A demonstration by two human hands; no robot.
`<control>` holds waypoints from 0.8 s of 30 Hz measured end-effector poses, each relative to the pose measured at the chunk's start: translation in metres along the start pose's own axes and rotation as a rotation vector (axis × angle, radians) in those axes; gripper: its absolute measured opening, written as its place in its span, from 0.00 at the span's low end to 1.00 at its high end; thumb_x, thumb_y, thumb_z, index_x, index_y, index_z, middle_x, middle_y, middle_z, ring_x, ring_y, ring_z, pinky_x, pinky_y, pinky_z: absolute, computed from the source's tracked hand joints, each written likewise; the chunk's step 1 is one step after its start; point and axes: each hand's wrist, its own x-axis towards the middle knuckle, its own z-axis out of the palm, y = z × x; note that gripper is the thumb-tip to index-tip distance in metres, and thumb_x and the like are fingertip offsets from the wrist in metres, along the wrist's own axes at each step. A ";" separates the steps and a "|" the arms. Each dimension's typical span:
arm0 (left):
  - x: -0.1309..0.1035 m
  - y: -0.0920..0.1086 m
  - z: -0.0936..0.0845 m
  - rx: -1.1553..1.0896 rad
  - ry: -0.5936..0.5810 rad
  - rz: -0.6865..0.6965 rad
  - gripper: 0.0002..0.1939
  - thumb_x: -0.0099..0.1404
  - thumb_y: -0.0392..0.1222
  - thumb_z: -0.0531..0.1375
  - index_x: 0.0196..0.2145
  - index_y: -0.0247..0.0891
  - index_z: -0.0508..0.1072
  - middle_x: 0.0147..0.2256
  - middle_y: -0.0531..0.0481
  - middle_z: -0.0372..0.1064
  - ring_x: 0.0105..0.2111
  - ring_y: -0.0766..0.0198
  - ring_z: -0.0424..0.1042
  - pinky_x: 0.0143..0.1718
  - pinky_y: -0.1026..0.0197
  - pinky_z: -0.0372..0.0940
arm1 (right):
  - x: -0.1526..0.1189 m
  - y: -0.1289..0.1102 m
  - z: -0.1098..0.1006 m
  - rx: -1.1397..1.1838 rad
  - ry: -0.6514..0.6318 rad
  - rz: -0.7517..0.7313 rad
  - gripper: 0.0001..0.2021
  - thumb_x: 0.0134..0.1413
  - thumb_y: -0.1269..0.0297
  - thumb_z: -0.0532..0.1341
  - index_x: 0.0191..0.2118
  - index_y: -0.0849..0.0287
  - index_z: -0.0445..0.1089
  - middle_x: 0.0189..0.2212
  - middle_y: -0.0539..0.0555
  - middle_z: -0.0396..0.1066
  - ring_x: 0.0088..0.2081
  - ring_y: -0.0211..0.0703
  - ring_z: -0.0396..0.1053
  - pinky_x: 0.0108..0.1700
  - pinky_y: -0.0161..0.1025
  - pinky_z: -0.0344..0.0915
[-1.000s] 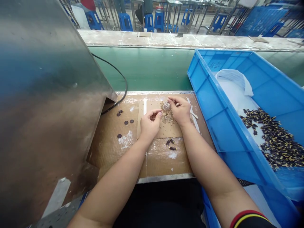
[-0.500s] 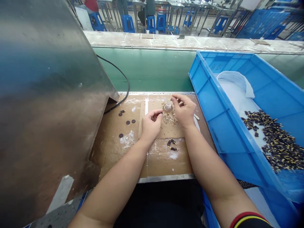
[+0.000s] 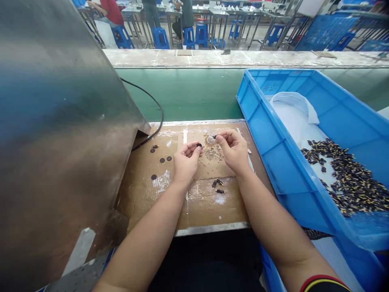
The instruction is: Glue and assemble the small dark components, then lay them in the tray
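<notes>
My left hand [image 3: 186, 159] is closed, its fingertips pinching a small dark round disc [image 3: 199, 144] above the cardboard sheet [image 3: 203, 172]. Between the thumb and fingers of my right hand [image 3: 233, 149] is a small dark piece [image 3: 214, 137], at the edge of a clear round container [image 3: 210, 139]. Brown smears and crumbs surround the container. Nearer me lie several dark pieces with yellow ends [image 3: 220, 191]. Left of my left hand are several loose dark discs [image 3: 162, 160] and one more dark piece [image 3: 155, 146].
A large metal housing [image 3: 69, 121] stands at the left, with a black cable [image 3: 152, 90] beside it. On the right, a blue crate [image 3: 261, 117] holds white cloth and a heap of dark-and-yellow pieces [image 3: 349, 178]. Beyond the ledge [image 3: 212, 59] are people, tables and blue stools.
My right hand has come down and nearer the clear container, and the dark piece in it now shows. My left hand has turned slightly, exposing the disc. The view has shifted a little.
</notes>
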 end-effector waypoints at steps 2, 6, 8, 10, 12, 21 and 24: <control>-0.001 0.002 -0.002 -0.021 0.025 -0.002 0.16 0.59 0.44 0.71 0.41 0.32 0.77 0.38 0.41 0.79 0.35 0.63 0.79 0.41 0.60 0.75 | -0.007 -0.002 0.003 0.084 -0.076 0.071 0.11 0.60 0.53 0.65 0.39 0.54 0.70 0.32 0.51 0.77 0.33 0.40 0.74 0.37 0.39 0.71; -0.005 0.008 -0.005 -0.049 0.038 0.009 0.17 0.60 0.47 0.71 0.41 0.32 0.78 0.40 0.40 0.79 0.36 0.62 0.79 0.45 0.58 0.76 | -0.016 -0.009 0.011 0.165 -0.102 0.137 0.12 0.55 0.54 0.69 0.37 0.56 0.71 0.32 0.52 0.77 0.32 0.39 0.74 0.34 0.38 0.71; -0.006 0.010 -0.005 -0.069 0.052 0.027 0.17 0.60 0.48 0.71 0.41 0.32 0.79 0.40 0.41 0.79 0.37 0.62 0.79 0.46 0.56 0.76 | -0.019 -0.013 0.015 0.202 -0.111 0.172 0.13 0.53 0.54 0.71 0.36 0.56 0.72 0.30 0.51 0.76 0.29 0.38 0.72 0.33 0.37 0.71; -0.007 0.012 -0.004 -0.102 0.063 0.037 0.17 0.58 0.47 0.72 0.40 0.32 0.79 0.38 0.42 0.79 0.36 0.62 0.79 0.46 0.56 0.76 | -0.022 -0.014 0.019 0.251 -0.118 0.203 0.13 0.53 0.54 0.71 0.35 0.56 0.71 0.28 0.50 0.76 0.29 0.38 0.73 0.34 0.38 0.72; -0.008 0.013 -0.003 -0.133 0.054 0.045 0.16 0.57 0.46 0.72 0.39 0.33 0.79 0.37 0.43 0.79 0.36 0.62 0.79 0.46 0.56 0.76 | -0.024 -0.012 0.022 0.302 -0.108 0.222 0.12 0.53 0.54 0.70 0.36 0.55 0.72 0.29 0.49 0.76 0.30 0.38 0.74 0.35 0.39 0.73; -0.014 0.017 -0.002 -0.046 -0.049 0.128 0.13 0.58 0.43 0.72 0.40 0.36 0.81 0.40 0.43 0.79 0.40 0.59 0.80 0.50 0.54 0.75 | -0.020 -0.004 0.026 0.626 -0.118 0.418 0.15 0.48 0.53 0.72 0.42 0.50 0.76 0.37 0.51 0.78 0.40 0.41 0.76 0.44 0.42 0.77; -0.017 0.020 -0.003 0.020 -0.064 0.174 0.11 0.60 0.42 0.71 0.40 0.38 0.82 0.41 0.44 0.79 0.43 0.58 0.79 0.52 0.54 0.74 | -0.020 -0.005 0.027 0.707 -0.117 0.430 0.15 0.49 0.54 0.73 0.42 0.51 0.75 0.37 0.49 0.78 0.41 0.40 0.76 0.50 0.43 0.76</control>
